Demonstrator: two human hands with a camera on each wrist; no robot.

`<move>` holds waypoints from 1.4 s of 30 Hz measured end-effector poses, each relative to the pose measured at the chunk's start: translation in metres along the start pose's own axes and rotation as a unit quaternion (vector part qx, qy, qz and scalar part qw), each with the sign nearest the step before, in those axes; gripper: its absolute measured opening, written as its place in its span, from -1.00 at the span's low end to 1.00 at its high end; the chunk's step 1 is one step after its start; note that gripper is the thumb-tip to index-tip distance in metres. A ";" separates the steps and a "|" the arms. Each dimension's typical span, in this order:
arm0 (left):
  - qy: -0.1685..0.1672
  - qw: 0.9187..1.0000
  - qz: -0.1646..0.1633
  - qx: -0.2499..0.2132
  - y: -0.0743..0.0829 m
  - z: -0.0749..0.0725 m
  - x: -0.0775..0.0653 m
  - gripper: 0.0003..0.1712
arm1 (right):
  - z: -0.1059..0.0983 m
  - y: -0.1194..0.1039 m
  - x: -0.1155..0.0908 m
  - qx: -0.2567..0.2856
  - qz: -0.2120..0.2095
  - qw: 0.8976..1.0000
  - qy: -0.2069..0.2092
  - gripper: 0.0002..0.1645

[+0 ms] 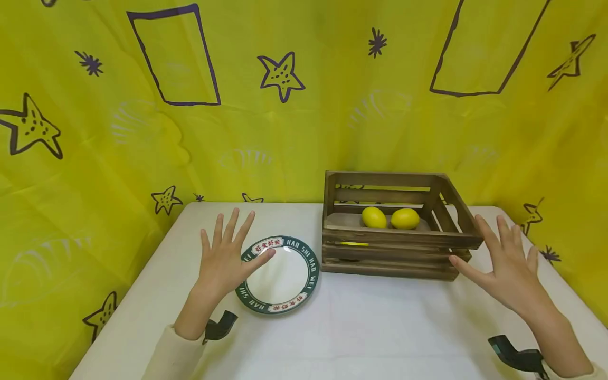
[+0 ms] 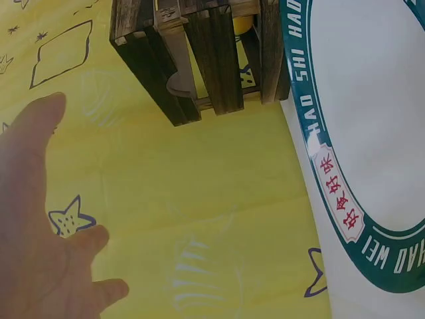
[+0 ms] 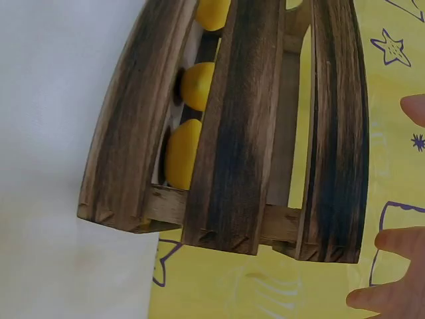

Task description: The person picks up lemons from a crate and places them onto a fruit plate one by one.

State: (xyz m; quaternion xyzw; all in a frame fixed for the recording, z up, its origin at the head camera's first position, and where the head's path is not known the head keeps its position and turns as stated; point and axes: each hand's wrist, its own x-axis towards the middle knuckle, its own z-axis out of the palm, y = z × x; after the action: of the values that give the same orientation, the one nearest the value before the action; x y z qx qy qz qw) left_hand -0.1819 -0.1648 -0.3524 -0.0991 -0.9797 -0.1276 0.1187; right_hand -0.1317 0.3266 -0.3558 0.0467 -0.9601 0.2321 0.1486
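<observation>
The likeliest trouble, I'd judge, lies at the right end of the slatted wooden crate: the right hand hangs close to that corner, its thumb crossing the crate's edge in the head view, so a careless sweep inward could knock the box and set its lemons rolling. The right wrist view shows a gap between those fingers and the wood, and the right grip is spread apart with nothing in it. The left hand likewise has its grip fanned wide and holds nothing; its thumb overlaps the green-rimmed plate as seen from the head, and dropping low there might tip or push the rim. Since plate and crate sit just beside each other on the white worktop, a shove on either could make them knock together. As for containers, the crate stands upright against the yellow backdrop with 2 lemons plain through its open top; the right wrist view reveals 3 yellow fruits through the slats, so it holds at least 3, though the full count stays hidden behind the wood. The plate lies flat, left of the crate, its white middle showing.
</observation>
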 end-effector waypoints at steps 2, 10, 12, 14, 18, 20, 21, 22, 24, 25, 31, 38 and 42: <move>0.006 1.000 0.004 -0.005 0.002 0.001 0.002 0.08 | 0.001 0.001 -0.001 0.017 0.000 1.000 0.012 0.17; 0.041 0.997 0.028 -0.060 0.009 0.005 0.010 0.06 | 0.011 0.009 -0.002 0.118 -0.023 0.991 0.055 0.15; 0.053 0.995 0.038 -0.073 0.010 0.005 0.012 0.04 | 0.016 0.011 -0.003 0.134 -0.032 0.988 0.071 0.15; 0.061 0.993 0.050 -0.083 0.012 0.005 0.014 0.03 | 0.021 0.012 -0.003 0.147 -0.038 0.985 0.088 0.14; 0.071 0.988 0.075 -0.118 0.017 0.007 0.017 -0.03 | 0.029 0.014 -0.005 0.178 -0.043 0.976 0.120 0.10; 0.074 0.983 0.090 -0.139 0.019 0.008 0.018 -0.06 | 0.033 0.014 -0.005 0.191 -0.049 0.971 0.138 0.06; 0.077 0.981 0.096 -0.149 0.020 0.009 0.018 -0.07 | 0.035 0.015 -0.006 0.196 -0.052 0.968 0.146 0.03; 0.078 0.980 0.101 -0.155 0.021 0.010 0.019 -0.09 | 0.036 0.016 -0.006 0.203 -0.056 0.965 0.154 0.01; 0.082 0.977 0.109 -0.165 0.023 0.010 0.021 -0.10 | 0.038 0.018 -0.006 0.215 -0.067 0.960 0.169 -0.01; 0.083 0.976 0.111 -0.167 0.025 0.009 0.023 -0.11 | 0.039 0.019 -0.006 0.216 -0.072 0.958 0.174 0.00; 0.078 0.975 0.124 -0.169 0.035 0.005 0.033 -0.15 | 0.043 0.024 -0.006 0.213 -0.092 0.954 0.191 0.01; 0.069 0.963 0.181 -0.188 0.056 0.001 0.045 -0.31 | 0.048 0.028 -0.008 0.199 -0.109 0.951 0.208 0.07; 0.070 0.951 0.215 -0.211 0.067 0.002 0.055 -0.38 | 0.048 0.027 -0.006 0.188 -0.118 0.950 0.220 0.10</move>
State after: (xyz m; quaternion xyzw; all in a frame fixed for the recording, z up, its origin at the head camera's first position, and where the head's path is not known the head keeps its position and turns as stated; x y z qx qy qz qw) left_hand -0.2199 -0.0920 -0.3249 -0.3205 -0.8754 -0.3091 0.1884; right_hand -0.1426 0.3286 -0.4096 0.1341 -0.8302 0.3939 0.3710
